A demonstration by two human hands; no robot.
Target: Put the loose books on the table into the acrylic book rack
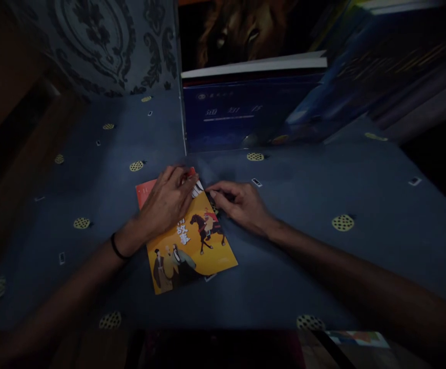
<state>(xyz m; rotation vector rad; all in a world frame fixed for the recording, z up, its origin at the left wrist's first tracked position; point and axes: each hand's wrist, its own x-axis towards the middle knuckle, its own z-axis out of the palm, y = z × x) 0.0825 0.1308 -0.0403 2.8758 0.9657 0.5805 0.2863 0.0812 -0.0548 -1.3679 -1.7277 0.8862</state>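
Note:
A booklet (207,259) with an orange and red cover lies slightly turned on the table; it bears Chinese characters, a rider on a dark horse and robed figures. Across its upper part rests my left hand (169,197), palm down, fingers stretched out and slightly bent toward the top right corner. A dark band circles that wrist. At the booklet's upper right edge, my right hand (243,205) has its thumb and index fingertip close together in a pinch. Whether the edge of the cover sits between those fingertips is too dark to tell.
A blue tablecloth (295,205) with yellow pineapple prints covers the table. Behind the booklet stands a dark blue folder (226,118) in a clear holder, below a lion picture (246,36). More blue books (361,66) stand at the back right. Patterned cloth (92,41) hangs at back left.

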